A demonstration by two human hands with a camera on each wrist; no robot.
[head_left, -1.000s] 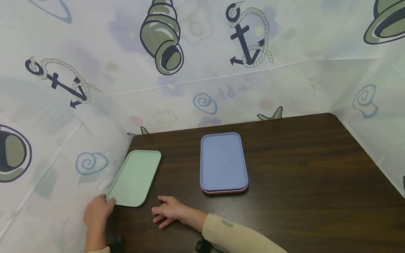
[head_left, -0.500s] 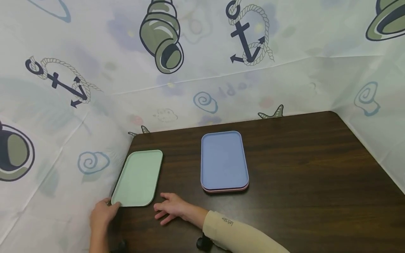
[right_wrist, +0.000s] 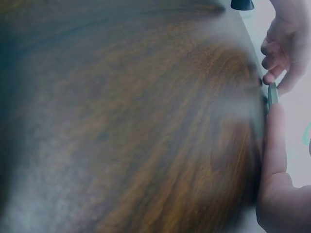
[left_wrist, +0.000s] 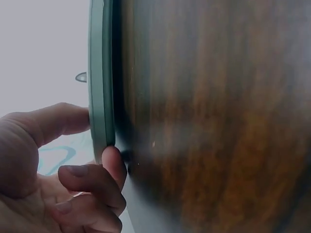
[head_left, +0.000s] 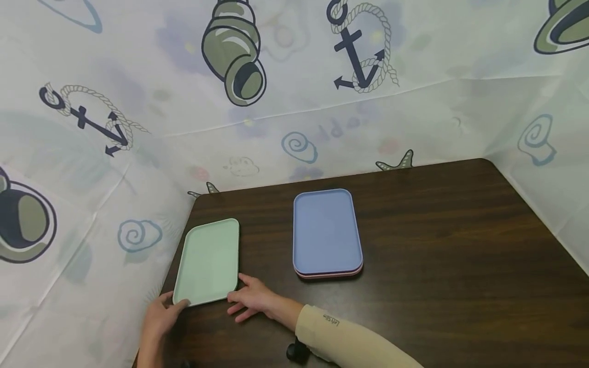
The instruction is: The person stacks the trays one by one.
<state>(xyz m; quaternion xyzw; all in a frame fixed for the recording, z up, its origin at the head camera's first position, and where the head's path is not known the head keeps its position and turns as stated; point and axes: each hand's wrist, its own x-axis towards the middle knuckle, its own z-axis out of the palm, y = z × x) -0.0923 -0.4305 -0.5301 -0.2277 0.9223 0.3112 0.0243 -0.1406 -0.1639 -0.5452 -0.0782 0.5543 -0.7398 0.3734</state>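
A pale green tray [head_left: 209, 263] with rounded corners lies at the left of the dark wooden table. My left hand [head_left: 162, 318] pinches its near left corner, thumb on top and a fingertip underneath, as the left wrist view shows at the tray's rim [left_wrist: 101, 82]. At the near right corner is my right hand [head_left: 255, 298], its fingers spread and fairly straight; thumb and index finger lie against or right beside the edge. In the right wrist view my right hand [right_wrist: 279, 194] hides most of the tray.
A blue tray [head_left: 326, 232] tops a stack in the middle of the table [head_left: 442, 255], with pinkish rims showing below it. Patterned white cloth [head_left: 285, 66] hangs behind the table and along its sides.
The green tray has slid a little to the right and turned slightly, with my left hand moving along. Its near right corner has come up to my right hand, which has barely moved.
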